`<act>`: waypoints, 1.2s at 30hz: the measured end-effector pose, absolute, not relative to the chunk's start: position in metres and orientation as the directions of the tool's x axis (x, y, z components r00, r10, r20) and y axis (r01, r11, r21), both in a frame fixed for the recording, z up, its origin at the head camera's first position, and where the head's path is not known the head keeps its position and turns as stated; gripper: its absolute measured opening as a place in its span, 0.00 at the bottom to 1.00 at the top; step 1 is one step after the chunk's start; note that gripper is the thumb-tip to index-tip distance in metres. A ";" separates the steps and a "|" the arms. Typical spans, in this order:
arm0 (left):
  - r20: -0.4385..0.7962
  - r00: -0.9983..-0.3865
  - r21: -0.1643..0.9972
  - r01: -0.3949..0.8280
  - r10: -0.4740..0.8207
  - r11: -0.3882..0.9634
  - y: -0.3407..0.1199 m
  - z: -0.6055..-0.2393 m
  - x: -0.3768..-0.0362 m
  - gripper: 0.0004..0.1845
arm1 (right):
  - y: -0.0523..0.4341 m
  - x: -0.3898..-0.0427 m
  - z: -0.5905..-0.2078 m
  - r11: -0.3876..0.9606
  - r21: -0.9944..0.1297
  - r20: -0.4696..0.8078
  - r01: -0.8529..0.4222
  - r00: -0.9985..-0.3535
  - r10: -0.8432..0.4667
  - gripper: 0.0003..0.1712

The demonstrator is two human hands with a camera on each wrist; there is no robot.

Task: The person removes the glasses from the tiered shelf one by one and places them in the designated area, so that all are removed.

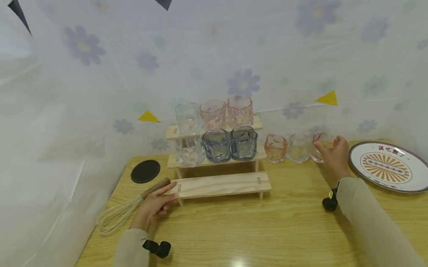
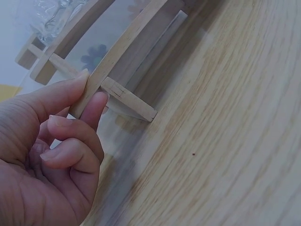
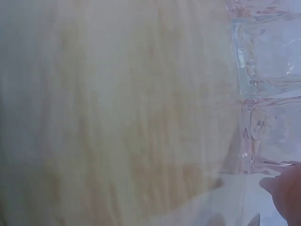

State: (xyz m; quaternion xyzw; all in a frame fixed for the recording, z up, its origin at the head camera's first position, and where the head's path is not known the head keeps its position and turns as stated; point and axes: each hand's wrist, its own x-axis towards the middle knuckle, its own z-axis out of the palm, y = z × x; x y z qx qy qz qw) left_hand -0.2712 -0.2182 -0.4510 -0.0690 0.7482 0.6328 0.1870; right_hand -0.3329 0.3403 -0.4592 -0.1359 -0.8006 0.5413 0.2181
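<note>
A three-tier wooden stand [image 1: 222,185] sits mid-table. Its top step carries a clear glass and two pink ones [image 1: 239,110]. The middle step carries a clear glass and two blue ones [image 1: 216,145]; the bottom step is bare. My left hand [image 1: 166,195] pinches the left end of the bottom board [image 2: 117,52] between thumb and forefinger [image 2: 96,106]. Right of the stand stand a pink glass [image 1: 275,148], a clear glass [image 1: 298,147] and a third glass [image 1: 322,140]. My right hand [image 1: 334,152] curls round that third glass. The blurred right wrist view shows one fingertip [image 3: 287,193] beside the glasses [image 3: 268,136].
A wire whisk [image 1: 123,211] with a wooden handle lies just left of my left hand. A black round coaster [image 1: 145,171] lies behind it. A patterned plate [image 1: 423,166] sits at the right edge. Floral plastic sheeting [image 1: 81,98] walls the table in.
</note>
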 end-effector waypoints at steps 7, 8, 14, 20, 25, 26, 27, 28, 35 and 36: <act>-0.363 -0.922 0.927 -0.344 0.134 0.149 -0.217 -0.451 -0.271 0.32 | 0.350 -0.329 -0.458 0.515 -0.857 0.268 -0.022 -0.873 0.408 0.52; -0.358 -0.923 0.929 -0.338 0.140 0.150 -0.217 -0.451 -0.272 0.33 | 0.351 -0.327 -0.455 0.525 -0.851 0.283 -0.029 -0.866 0.412 0.51; -0.355 -0.922 0.931 -0.334 0.155 0.150 -0.217 -0.451 -0.273 0.33 | 0.345 -0.320 -0.437 0.536 -0.839 0.401 -0.096 -0.774 0.490 0.41; -0.352 -0.924 0.930 -0.328 0.150 0.165 -0.218 -0.452 -0.271 0.33 | 0.324 -0.315 -0.414 0.546 -0.812 0.497 -0.205 -0.733 0.464 0.35; -0.365 -0.919 0.925 -0.341 0.146 0.166 -0.219 -0.452 -0.271 0.33 | 0.297 -0.302 -0.395 0.549 -0.772 0.546 -0.320 -0.777 0.314 0.36; -0.365 -0.918 0.925 -0.339 0.153 0.172 -0.219 -0.452 -0.271 0.33 | 0.292 -0.300 -0.392 0.548 -0.758 0.564 -0.352 -0.776 0.282 0.36; -0.367 -0.917 0.924 -0.341 0.157 0.171 -0.220 -0.452 -0.272 0.33 | 0.286 -0.298 -0.390 0.544 -0.744 0.584 -0.387 -0.773 0.248 0.35; -0.369 -0.915 0.924 -0.343 0.160 0.172 -0.220 -0.451 -0.272 0.33 | 0.281 -0.296 -0.388 0.551 -0.720 0.610 -0.422 -0.764 0.212 0.35; -0.371 -0.912 0.921 -0.337 0.177 0.195 -0.221 -0.449 -0.271 0.34 | 0.247 -0.286 -0.385 0.537 -0.637 0.646 -0.552 -0.763 -0.019 0.35; -0.375 -0.910 0.920 -0.342 0.175 0.193 -0.220 -0.449 -0.271 0.34 | 0.243 -0.286 -0.385 0.525 -0.643 0.635 -0.557 -0.772 -0.042 0.35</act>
